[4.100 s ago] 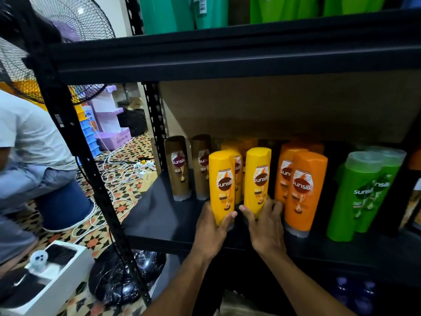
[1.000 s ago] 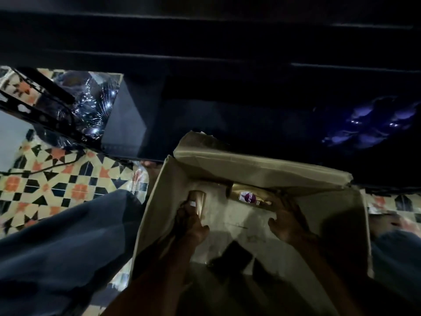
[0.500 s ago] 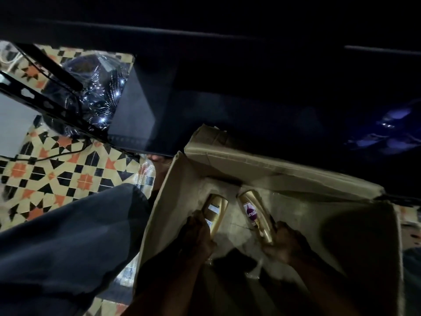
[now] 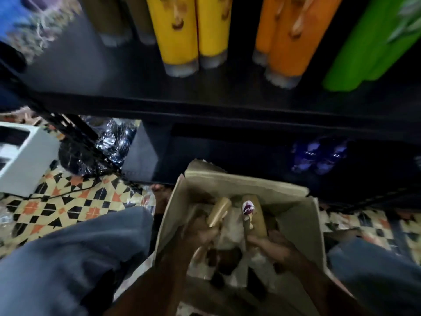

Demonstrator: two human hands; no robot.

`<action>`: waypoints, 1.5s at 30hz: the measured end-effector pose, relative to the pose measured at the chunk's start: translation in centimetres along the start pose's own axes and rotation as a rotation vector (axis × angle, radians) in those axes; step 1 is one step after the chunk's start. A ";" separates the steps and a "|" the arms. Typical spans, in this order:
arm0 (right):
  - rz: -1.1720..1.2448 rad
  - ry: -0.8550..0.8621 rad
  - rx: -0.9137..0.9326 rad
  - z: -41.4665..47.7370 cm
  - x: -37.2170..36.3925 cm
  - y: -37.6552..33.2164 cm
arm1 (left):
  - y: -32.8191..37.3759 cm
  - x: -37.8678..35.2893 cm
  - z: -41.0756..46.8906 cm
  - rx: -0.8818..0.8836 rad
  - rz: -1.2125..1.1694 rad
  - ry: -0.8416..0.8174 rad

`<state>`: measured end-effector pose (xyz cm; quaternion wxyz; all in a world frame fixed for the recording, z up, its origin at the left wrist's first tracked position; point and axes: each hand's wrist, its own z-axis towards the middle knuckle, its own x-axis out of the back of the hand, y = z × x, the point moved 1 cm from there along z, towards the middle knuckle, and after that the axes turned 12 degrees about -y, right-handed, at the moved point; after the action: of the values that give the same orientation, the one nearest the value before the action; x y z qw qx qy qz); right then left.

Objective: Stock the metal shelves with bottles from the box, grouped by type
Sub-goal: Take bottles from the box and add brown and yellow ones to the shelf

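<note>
Two gold bottles, one gripped in the left hand (image 4: pixel 200 226), one in the right hand (image 4: pixel 271 245), above the box (image 4: pixel 293 195)

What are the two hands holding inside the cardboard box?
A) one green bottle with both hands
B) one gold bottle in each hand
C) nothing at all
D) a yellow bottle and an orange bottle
B. The left hand has its grip on a gold bottle, and the right hand holds another gold bottle with a purple logo, both down in the cardboard box.
</note>
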<state>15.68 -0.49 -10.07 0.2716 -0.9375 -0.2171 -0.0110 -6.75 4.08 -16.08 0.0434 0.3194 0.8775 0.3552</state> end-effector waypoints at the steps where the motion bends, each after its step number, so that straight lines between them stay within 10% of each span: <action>1: 0.006 0.006 0.022 -1.0 0.1 -0.3 | 0.5 0.3 -0.5 -0.026 -0.089 -0.032; 25: -0.142 0.425 0.940 -22.9 -1.0 -15.8 | 21.2 11.0 -24.3 -0.794 -0.221 0.176; 45: -0.065 0.440 1.176 -9.3 -8.1 -38.9 | 24.6 29.9 -20.7 -0.991 -0.252 0.624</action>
<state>-6.84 20.96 16.37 0.7796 -0.6002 -0.1542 -0.0906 -23.69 22.84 19.87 -0.0308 0.0349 0.6097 0.7913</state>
